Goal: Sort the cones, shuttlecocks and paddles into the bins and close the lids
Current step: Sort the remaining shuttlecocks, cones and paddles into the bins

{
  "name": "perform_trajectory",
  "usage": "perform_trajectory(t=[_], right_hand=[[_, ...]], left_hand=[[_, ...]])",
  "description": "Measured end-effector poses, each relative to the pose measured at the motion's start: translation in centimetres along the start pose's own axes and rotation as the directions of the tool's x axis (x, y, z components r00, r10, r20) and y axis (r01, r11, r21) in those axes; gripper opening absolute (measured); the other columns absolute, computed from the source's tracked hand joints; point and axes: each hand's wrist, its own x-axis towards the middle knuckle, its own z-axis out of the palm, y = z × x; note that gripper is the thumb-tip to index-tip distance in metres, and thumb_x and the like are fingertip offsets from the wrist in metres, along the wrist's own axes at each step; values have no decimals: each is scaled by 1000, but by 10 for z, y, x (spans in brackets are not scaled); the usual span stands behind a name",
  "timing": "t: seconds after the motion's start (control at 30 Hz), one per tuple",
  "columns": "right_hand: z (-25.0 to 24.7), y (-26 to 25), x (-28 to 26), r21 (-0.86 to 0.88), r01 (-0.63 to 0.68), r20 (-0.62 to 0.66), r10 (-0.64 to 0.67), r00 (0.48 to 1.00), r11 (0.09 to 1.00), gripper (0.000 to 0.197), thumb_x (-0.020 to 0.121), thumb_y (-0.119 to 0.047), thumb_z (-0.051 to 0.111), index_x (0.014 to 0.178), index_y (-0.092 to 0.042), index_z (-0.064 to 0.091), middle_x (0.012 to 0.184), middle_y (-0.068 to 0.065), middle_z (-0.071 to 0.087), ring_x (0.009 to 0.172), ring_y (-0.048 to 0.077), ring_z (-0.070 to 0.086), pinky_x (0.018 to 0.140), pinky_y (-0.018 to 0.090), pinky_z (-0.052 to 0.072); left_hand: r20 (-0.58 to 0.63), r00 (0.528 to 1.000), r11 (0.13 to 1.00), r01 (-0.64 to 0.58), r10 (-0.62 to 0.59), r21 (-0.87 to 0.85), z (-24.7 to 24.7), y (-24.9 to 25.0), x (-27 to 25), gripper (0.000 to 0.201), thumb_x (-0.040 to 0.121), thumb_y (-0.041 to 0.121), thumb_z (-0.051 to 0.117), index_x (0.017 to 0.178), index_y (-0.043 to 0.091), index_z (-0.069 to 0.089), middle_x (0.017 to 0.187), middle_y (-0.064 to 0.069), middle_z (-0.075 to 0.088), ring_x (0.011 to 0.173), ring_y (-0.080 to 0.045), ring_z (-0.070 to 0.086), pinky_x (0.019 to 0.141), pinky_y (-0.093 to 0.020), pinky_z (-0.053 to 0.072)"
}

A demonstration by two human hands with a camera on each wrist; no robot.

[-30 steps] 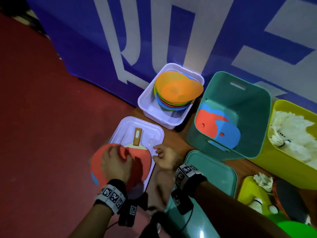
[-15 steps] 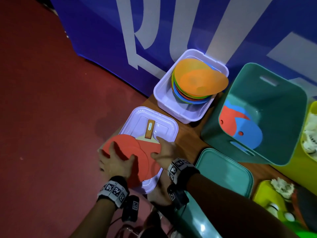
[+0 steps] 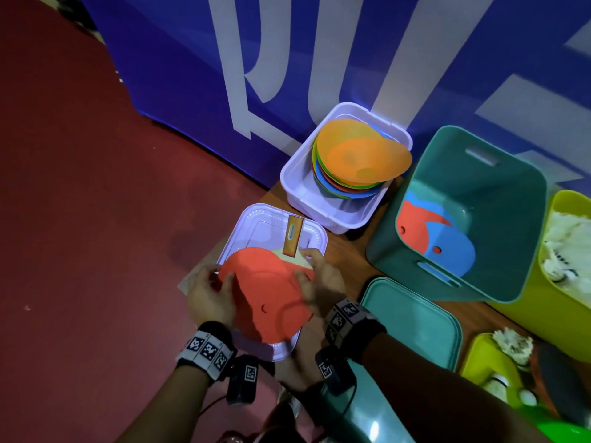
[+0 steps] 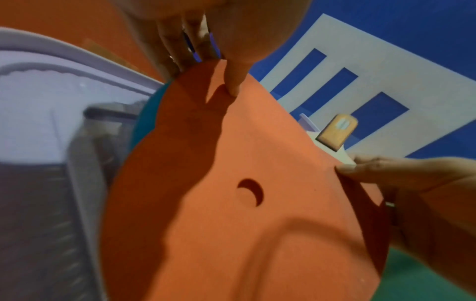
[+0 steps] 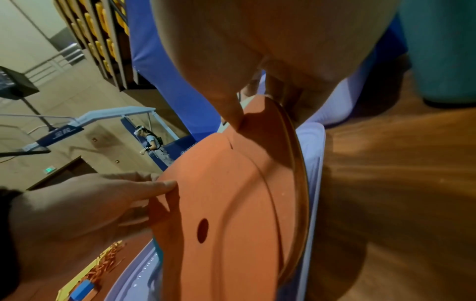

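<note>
A red paddle with a wooden handle (image 3: 292, 239) lies on the lavender lid (image 3: 256, 215). A red foam sheet (image 3: 265, 292) with a small hole covers its blade. My left hand (image 3: 211, 292) pinches the sheet's left edge, thumb on top (image 4: 234, 81). My right hand (image 3: 319, 279) pinches the sheet's right edge beside the paddle's neck, thumb on top (image 5: 229, 106). The right wrist view shows the paddle's rim (image 5: 296, 163) under the red foam sheet (image 5: 219, 203). The cones (image 3: 358, 155) are stacked in the white bin (image 3: 335, 215).
The teal bin (image 3: 479, 174) holds red and blue flat pieces (image 3: 428, 231). Its teal lid (image 3: 412, 321) lies by my right wrist. The yellow bin (image 3: 569, 282) holds shuttlecocks, and a yellow-green lid (image 3: 486, 356) carries one more. A blue banner stands behind; red floor lies to the left.
My left hand went from lying flat on the red sheet to pinching its left edge. My right hand moved onto the sheet's right edge. The sheet now sits over the paddle's blade.
</note>
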Motion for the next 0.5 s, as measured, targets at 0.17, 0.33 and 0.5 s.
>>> perform_trajectory(t=[0.17, 0.33, 0.5], right_hand=[[-35, -7, -13, -70, 136, -180, -147, 973, 988, 38, 89, -43, 52, 126, -36, 49, 119, -7, 67, 105, 22, 64, 82, 35, 51], [-73, -15, -24, -19, 311, -407, -291, 866, 950, 30, 91, -26, 57, 120, -33, 54, 115, -10, 63, 105, 18, 62, 85, 40, 51], [-122, -18, -41, 32, 336, -569, -259, 780, 941, 27, 94, -28, 58, 121, -26, 59, 113, -10, 66, 103, 15, 64, 85, 37, 51]], left_hand=[[9, 998, 998, -63, 64, -15, 3, 26, -1, 15, 86, 22, 73, 79, 18, 61, 77, -2, 65, 75, -30, 63, 73, -31, 46], [48, 973, 967, -217, 225, -135, 1, 57, -17, 14, 87, 42, 60, 88, 27, 58, 77, -1, 67, 72, -29, 65, 70, -40, 53], [-36, 953, 904, -296, 300, -309, -5, 128, -36, 10, 95, 17, 65, 93, 21, 57, 66, 7, 60, 57, 0, 55, 59, -19, 43]])
